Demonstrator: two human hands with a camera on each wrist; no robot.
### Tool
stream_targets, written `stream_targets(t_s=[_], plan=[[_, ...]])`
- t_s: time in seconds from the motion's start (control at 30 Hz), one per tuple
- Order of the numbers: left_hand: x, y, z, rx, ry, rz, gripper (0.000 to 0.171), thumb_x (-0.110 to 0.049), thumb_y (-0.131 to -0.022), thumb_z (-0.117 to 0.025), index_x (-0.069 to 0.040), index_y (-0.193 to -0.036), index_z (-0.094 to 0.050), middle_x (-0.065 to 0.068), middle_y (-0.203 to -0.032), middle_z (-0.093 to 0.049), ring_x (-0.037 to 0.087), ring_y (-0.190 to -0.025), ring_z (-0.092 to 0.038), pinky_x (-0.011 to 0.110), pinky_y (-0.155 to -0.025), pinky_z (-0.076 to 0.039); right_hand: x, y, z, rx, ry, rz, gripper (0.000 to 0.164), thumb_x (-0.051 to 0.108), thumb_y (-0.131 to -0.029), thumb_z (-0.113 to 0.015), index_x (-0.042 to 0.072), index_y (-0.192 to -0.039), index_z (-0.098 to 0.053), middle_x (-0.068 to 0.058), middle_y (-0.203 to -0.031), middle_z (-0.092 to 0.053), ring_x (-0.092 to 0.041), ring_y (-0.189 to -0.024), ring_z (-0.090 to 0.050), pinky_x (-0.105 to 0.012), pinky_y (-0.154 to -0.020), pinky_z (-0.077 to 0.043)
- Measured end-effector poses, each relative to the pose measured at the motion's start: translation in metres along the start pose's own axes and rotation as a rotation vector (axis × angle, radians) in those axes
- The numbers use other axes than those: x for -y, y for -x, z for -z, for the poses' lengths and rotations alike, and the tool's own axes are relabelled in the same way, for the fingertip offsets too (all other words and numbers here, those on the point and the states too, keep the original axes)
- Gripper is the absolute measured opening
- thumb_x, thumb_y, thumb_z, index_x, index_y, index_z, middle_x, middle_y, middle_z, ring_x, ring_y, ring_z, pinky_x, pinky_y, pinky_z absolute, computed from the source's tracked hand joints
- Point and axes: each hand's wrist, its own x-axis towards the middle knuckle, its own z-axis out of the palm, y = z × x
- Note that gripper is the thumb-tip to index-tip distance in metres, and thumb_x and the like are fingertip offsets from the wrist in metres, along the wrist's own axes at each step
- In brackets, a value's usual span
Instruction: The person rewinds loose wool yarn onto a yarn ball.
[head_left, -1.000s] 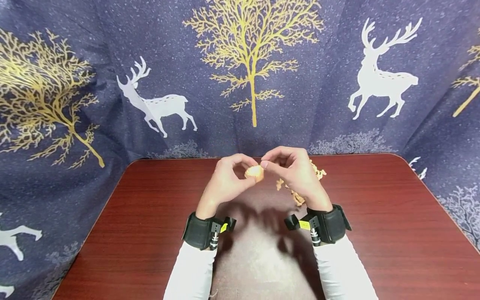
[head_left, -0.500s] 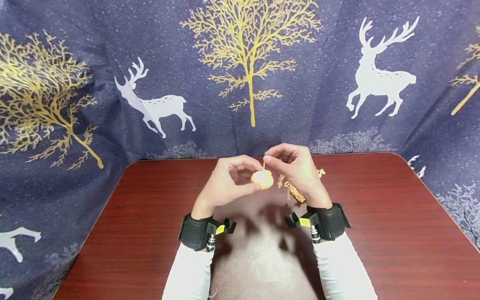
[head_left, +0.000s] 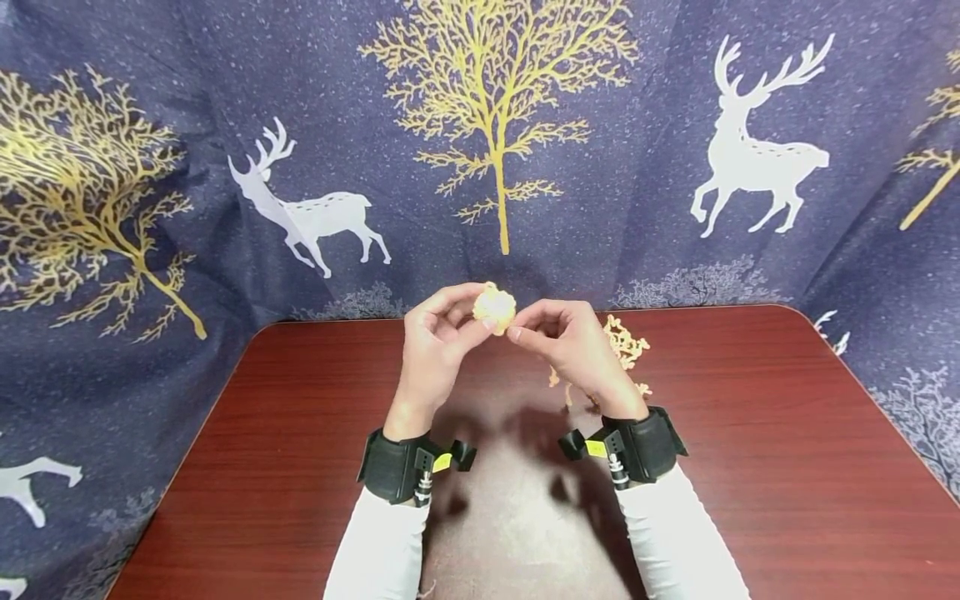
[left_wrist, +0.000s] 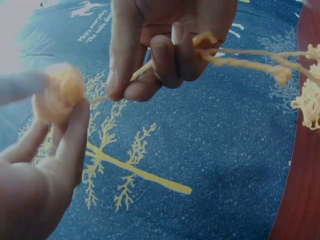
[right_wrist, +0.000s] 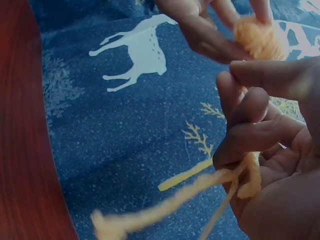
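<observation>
A small ball of pale orange yarn (head_left: 495,307) is held up above the far part of the table by my left hand (head_left: 435,350), its fingers and thumb around the ball. Close beside it, my right hand (head_left: 581,350) pinches the yarn strand (left_wrist: 99,99) between thumb and forefinger. In the left wrist view the strand runs from the ball (left_wrist: 60,92) into those fingertips. More yarn passes through the curled fingers of the right hand, and loose strands (right_wrist: 170,200) trail from it toward the tangled yarn (head_left: 624,342) on the table.
The loose tangle lies on the red-brown table (head_left: 300,400), partly behind my right hand. A dark blue curtain (head_left: 435,208) with trees and deer hangs right behind the table's far edge. Both wrists wear black camera straps (head_left: 648,446).
The yarn ball went down and right, then up and left with my left hand, turning as it moved. My right hand followed a little leftward and stays near it.
</observation>
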Motion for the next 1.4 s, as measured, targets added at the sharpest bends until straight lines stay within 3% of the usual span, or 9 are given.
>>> stream_targets(t_s=[0.1, 0.23, 0.33, 0.43, 0.6, 0.83, 1.07, 1.2, 1.4], plan=[[0.002, -0.001, 0.001, -0.092, -0.045, -0.005, 0.034, 0.019, -0.082, -0.067, 0.012, -0.115, -0.065, 0.010, -0.111, -0.071, 0.018, -0.097, -0.069, 0.026, -0.083, -0.059, 0.003, 0.001, -0.003, 0.040, 0.034, 0.006, 0.007, 0.011, -0.089, -0.078, 0.008, -0.095, -0.076, -0.009, -0.078, -0.070, -0.017, -0.054, -0.053, -0.025, -0.043, -0.044], [0.006, -0.003, 0.003, -0.187, -0.173, -0.013, 0.034, 0.014, -0.081, -0.072, 0.014, -0.114, -0.065, 0.015, -0.106, -0.072, 0.017, -0.093, -0.070, 0.031, -0.085, -0.060, 0.009, 0.003, -0.005, 0.071, 0.067, 0.019, 0.005, 0.009, -0.088, -0.078, 0.010, -0.093, -0.076, -0.007, -0.079, -0.071, -0.019, -0.058, -0.057, -0.026, -0.047, -0.046], [0.009, -0.004, 0.003, -0.227, -0.273, -0.015, 0.033, 0.011, -0.080, -0.075, 0.011, -0.112, -0.067, 0.018, -0.104, -0.071, 0.017, -0.091, -0.070, 0.036, -0.087, -0.061, 0.012, 0.004, -0.005, 0.084, 0.072, 0.022, 0.005, 0.008, -0.088, -0.078, 0.009, -0.093, -0.076, -0.010, -0.078, -0.070, -0.017, -0.057, -0.056, -0.025, -0.048, -0.046], [0.010, -0.004, 0.004, -0.222, -0.332, -0.006, 0.032, 0.011, -0.079, -0.077, 0.010, -0.110, -0.067, 0.021, -0.103, -0.071, 0.018, -0.090, -0.070, 0.041, -0.085, -0.061, 0.015, 0.006, -0.004, 0.084, 0.062, 0.030, 0.005, 0.008, -0.088, -0.077, 0.009, -0.093, -0.076, -0.010, -0.076, -0.069, -0.015, -0.056, -0.053, -0.025, -0.048, -0.044], [0.008, -0.002, 0.005, -0.114, -0.421, 0.049, 0.029, 0.010, -0.078, -0.080, 0.007, -0.105, -0.069, 0.020, -0.099, -0.072, 0.022, -0.089, -0.071, 0.039, -0.084, -0.062, 0.017, 0.007, 0.000, 0.041, 0.009, 0.067, 0.006, 0.006, -0.088, -0.077, 0.007, -0.094, -0.076, -0.006, -0.080, -0.071, -0.015, -0.057, -0.054, -0.026, -0.048, -0.046], [0.008, 0.000, 0.010, 0.155, -0.514, 0.145, 0.024, 0.007, -0.079, -0.081, 0.002, -0.101, -0.072, 0.014, -0.095, -0.074, 0.024, -0.084, -0.073, 0.034, -0.079, -0.063, 0.018, 0.007, 0.007, -0.039, -0.125, 0.082, 0.008, 0.002, -0.089, -0.075, -0.002, -0.095, -0.073, -0.015, -0.080, -0.070, -0.021, -0.049, -0.051, -0.029, -0.036, -0.044], [0.008, 0.001, 0.011, 0.358, -0.655, 0.123, 0.025, -0.005, -0.080, -0.084, -0.008, -0.102, -0.074, 0.000, -0.091, -0.075, 0.012, -0.085, -0.071, 0.033, -0.081, -0.059, 0.016, 0.008, 0.015, -0.118, -0.186, 0.096, 0.010, 0.001, -0.089, -0.076, -0.005, -0.097, -0.072, -0.013, -0.073, -0.067, -0.015, -0.053, -0.054, -0.027, -0.041, -0.044], [0.006, 0.002, 0.009, 0.410, -0.597, 0.122, 0.027, -0.004, -0.080, -0.084, -0.008, -0.103, -0.073, -0.001, -0.094, -0.075, 0.012, -0.091, -0.072, 0.032, -0.085, -0.059, 0.014, 0.007, 0.016, -0.139, -0.182, 0.090, 0.012, 0.003, -0.089, -0.077, -0.004, -0.097, -0.073, -0.015, -0.072, -0.065, -0.016, -0.056, -0.055, -0.025, -0.044, -0.046], [0.002, 0.004, 0.005, 0.450, -0.381, 0.101, 0.030, 0.007, -0.079, -0.081, 0.001, -0.106, -0.070, 0.010, -0.102, -0.071, 0.024, -0.098, -0.071, 0.039, -0.093, -0.058, 0.009, 0.005, 0.016, -0.139, -0.200, 0.087, 0.012, 0.002, -0.090, -0.075, -0.005, -0.098, -0.072, -0.011, -0.071, -0.065, -0.018, -0.055, -0.055, -0.025, -0.044, -0.046]])
